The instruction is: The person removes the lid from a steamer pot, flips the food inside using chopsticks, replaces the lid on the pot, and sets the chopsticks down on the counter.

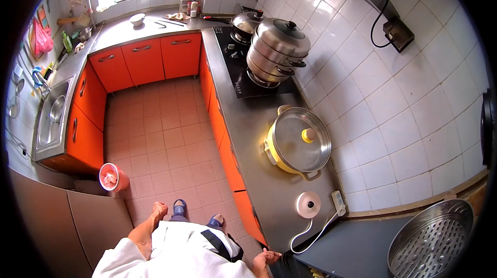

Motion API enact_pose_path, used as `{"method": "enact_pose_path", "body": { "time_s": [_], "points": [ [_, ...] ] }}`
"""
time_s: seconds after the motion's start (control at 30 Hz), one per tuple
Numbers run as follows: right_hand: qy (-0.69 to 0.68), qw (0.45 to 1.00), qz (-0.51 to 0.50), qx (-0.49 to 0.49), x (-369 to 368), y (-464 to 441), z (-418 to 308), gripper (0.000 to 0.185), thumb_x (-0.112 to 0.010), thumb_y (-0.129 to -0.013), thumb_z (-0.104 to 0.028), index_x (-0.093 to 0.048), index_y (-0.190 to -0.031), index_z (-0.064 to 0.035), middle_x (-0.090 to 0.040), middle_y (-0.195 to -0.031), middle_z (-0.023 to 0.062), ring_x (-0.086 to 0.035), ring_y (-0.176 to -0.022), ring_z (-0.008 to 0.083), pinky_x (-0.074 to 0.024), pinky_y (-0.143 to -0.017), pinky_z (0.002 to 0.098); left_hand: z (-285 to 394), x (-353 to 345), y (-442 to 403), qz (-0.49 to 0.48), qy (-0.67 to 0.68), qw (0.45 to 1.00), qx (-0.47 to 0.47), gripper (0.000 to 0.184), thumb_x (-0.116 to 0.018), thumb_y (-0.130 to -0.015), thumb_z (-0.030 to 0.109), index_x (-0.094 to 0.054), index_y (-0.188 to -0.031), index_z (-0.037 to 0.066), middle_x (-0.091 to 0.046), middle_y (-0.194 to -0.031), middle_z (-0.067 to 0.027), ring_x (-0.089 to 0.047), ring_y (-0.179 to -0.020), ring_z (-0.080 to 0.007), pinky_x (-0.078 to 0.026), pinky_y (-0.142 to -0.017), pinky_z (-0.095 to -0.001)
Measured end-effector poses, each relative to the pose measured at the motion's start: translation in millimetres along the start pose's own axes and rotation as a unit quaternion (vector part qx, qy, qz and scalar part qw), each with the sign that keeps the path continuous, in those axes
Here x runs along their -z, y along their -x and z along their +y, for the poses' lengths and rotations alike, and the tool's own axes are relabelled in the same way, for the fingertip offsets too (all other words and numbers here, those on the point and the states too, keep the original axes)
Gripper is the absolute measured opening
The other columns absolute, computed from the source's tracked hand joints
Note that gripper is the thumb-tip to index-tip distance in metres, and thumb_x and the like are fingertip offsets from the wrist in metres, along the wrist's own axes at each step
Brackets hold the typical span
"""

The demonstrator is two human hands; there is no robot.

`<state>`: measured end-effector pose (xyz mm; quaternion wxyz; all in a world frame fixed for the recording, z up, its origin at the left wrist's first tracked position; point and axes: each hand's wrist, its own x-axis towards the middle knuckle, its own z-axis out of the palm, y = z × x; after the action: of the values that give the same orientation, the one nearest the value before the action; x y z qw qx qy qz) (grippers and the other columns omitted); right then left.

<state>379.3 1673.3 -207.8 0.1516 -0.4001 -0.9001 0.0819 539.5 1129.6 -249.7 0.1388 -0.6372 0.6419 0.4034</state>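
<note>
My left hand hangs beside my body above the tiled floor, its fingers curled in and nothing visible in them. Low in the view, my right hand is at the near corner of the steel counter, fingers stretched out beside a dark edge. Whether it touches the counter I cannot tell. Closest to it on the counter is a round pinkish electric base with a white cord. Farther along stands a yellow electric pot under a glass lid.
A stacked steel steamer and a lidded pan stand on the black stove. A perforated steamer tray rests on a dark surface at right. A red bin is on the floor, left, below the sink.
</note>
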Motion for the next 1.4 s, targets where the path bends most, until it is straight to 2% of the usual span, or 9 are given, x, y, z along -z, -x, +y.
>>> {"method": "enact_pose_path", "body": {
  "time_s": [0.1,0.3,0.4,0.67,0.77,1.0,1.07,1.3,1.4],
  "points": [
    [0.098,0.992,0.038,0.066,-9.7,0.6,4.6,0.045,-0.028,-0.108,-0.023,-0.054,-0.110,0.0125,-0.065,-0.101,0.0281,-0.061,-0.096,0.0437,-0.0503,-0.090,0.0467,12.6,8.9,11.3,0.005,0.059,0.997,0.059,0.005,-0.072,-0.081,0.009,-0.073,-0.084,0.006,-0.074,-0.077,-0.0112,-0.066,-0.060,-0.0181,-0.049,-0.048,-0.0320],
    [0.039,0.995,-0.079,-0.052,-17.3,-10.5,11.4,0.034,-0.032,-0.106,-0.017,-0.050,-0.117,0.0094,-0.064,-0.103,0.0235,-0.063,-0.090,0.0385,-0.0527,-0.084,0.0446,5.7,6.8,2.2,-0.013,0.085,0.995,0.050,0.008,-0.070,-0.083,0.013,-0.073,-0.083,0.006,-0.073,-0.074,-0.0152,-0.063,-0.054,-0.0206,-0.046,-0.044,-0.0350],
    [0.117,0.991,0.050,0.048,-32.5,-6.5,18.5,0.034,-0.032,-0.106,-0.021,-0.052,-0.105,0.0070,-0.064,-0.099,0.0233,-0.063,-0.086,0.0397,-0.0530,-0.080,0.0461,4.1,5.8,-0.8,-0.024,0.107,0.992,0.056,0.011,-0.068,-0.086,0.016,-0.072,-0.083,0.006,-0.072,-0.074,-0.0176,-0.063,-0.053,-0.0235,-0.045,-0.043,-0.0365],
    [-0.072,0.977,-0.150,-0.137,2.4,-21.8,0.0,0.033,-0.039,-0.102,-0.015,-0.045,-0.125,0.0079,-0.063,-0.109,0.0176,-0.064,-0.092,0.0336,-0.0532,-0.082,0.0397,8.9,8.0,7.0,-0.043,0.127,0.988,0.070,0.012,-0.066,-0.087,0.017,-0.071,-0.089,0.006,-0.073,-0.079,-0.0197,-0.064,-0.053,-0.0255,-0.043,-0.041,-0.0386],
    [0.034,0.997,-0.062,-0.001,3.0,-10.2,0.4,0.037,-0.041,-0.101,-0.015,-0.044,-0.130,0.0083,-0.063,-0.109,0.0169,-0.064,-0.092,0.0322,-0.0532,-0.082,0.0384,-5.3,-2.7,-10.5,-0.027,0.094,0.994,0.040,0.013,-0.065,-0.088,0.017,-0.071,-0.088,0.006,-0.073,-0.079,-0.0200,-0.064,-0.053,-0.0258,-0.043,-0.040,-0.0389],
    [0.011,0.992,-0.119,-0.040,-28.9,-15.4,21.0,0.042,-0.043,-0.100,-0.013,-0.040,-0.135,0.0092,-0.061,-0.113,0.0172,-0.064,-0.093,0.0312,-0.0532,-0.083,0.0389,-15.8,-12.9,-31.4,-0.034,0.142,0.987,0.060,0.020,-0.057,-0.091,0.019,-0.071,-0.085,0.007,-0.071,-0.079,-0.0240,-0.063,-0.052,-0.0265,-0.039,-0.039,-0.0388],
    [0.139,0.987,0.046,0.074,-39.3,-6.3,24.7,0.035,-0.042,-0.102,-0.017,-0.049,-0.124,0.0095,-0.064,-0.107,0.0206,-0.064,-0.091,0.0355,-0.0526,-0.082,0.0413,-4.0,-4.6,-19.6,-0.036,0.131,0.986,0.093,0.021,-0.054,-0.091,0.020,-0.070,-0.087,0.007,-0.070,-0.077,-0.0251,-0.062,-0.051,-0.0276,-0.037,-0.039,-0.0384],
    [-0.116,0.993,0.019,-0.031,-31.0,-10.9,25.7,0.044,-0.034,-0.106,-0.026,-0.057,-0.091,0.0088,-0.064,-0.088,0.0293,-0.060,-0.086,0.0454,-0.0505,-0.080,0.0457,9.3,0.2,5.6,-0.020,0.137,0.987,0.080,0.020,-0.054,-0.090,0.019,-0.069,-0.092,0.007,-0.070,-0.075,-0.0232,-0.066,-0.055,-0.0317,-0.039,-0.040,-0.0401],
    [-0.019,1.000,-0.019,-0.005,-30.9,-10.2,27.8,0.036,-0.038,-0.104,-0.021,-0.048,-0.116,0.0111,-0.062,-0.103,0.0275,-0.061,-0.092,0.0421,-0.0511,-0.084,0.0445,7.5,0.6,6.5,-0.016,0.116,0.992,0.053,0.019,-0.053,-0.091,0.019,-0.069,-0.092,0.008,-0.070,-0.074,-0.0196,-0.068,-0.058,-0.0317,-0.040,-0.040,-0.0390]
  ]
}}
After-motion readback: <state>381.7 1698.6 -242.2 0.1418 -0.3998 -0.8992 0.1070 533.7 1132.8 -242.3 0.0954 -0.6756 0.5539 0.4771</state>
